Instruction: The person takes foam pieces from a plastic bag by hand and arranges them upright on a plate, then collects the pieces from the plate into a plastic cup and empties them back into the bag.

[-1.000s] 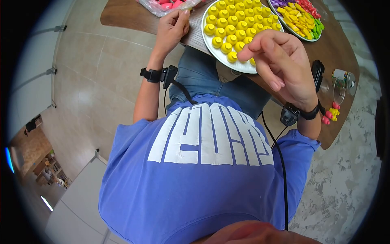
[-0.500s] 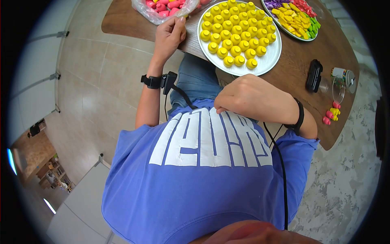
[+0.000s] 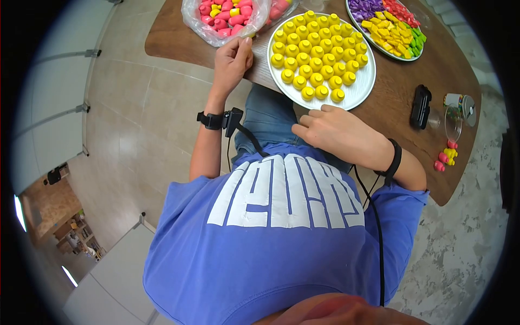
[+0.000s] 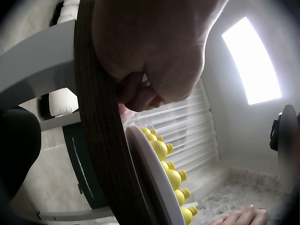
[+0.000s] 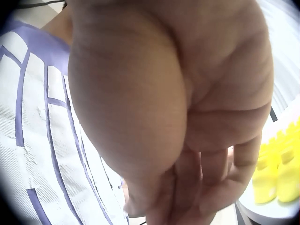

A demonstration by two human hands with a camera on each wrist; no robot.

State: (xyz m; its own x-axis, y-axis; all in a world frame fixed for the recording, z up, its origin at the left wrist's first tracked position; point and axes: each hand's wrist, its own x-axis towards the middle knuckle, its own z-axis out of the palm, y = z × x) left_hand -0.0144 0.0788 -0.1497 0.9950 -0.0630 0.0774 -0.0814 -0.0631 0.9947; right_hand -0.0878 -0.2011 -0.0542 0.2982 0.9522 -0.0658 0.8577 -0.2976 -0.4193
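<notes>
Pale floor tiles (image 3: pixel 135 97) lie behind your dark wooden table (image 3: pixel 398 81), whose near edge curves over your lap. Your blue shirt (image 3: pixel 244 265) fills the lower field. On the table, a round white plate (image 3: pixel 358 96) sits straight before you, apparently so that both your hands can reach it. A second plate (image 3: pixel 378 46), farther off to the right, keeps purple, red, yellow and green pieces grouped by colour. A clear plastic bag (image 3: pixel 198 31) stands beyond your left hand (image 3: pixel 232 65), its mouth open upward, probably for easy access.

Your right hand (image 3: pixel 338 130) is above your lap, near the plate's near edge. Its fingers bend in a relaxed way—nothing is visible in their grasp, though some fingertips are cut off in the wrist view. Your left hand, its fingers curled in and no object visible in them, lies at the table's edge, perhaps as a support.

To the right are a black case (image 3: pixel 420 106), a jar (image 3: pixel 468 105) and a clear cup (image 3: pixel 454 124). Smallest are the yellow knobbed pieces (image 3: pixel 317 80), most with knobs up and spaced in rough rows on the nearer plate—probably to keep them separate—and the pink pieces (image 3: pixel 236 20), mixed with some yellow, in the bag.
</notes>
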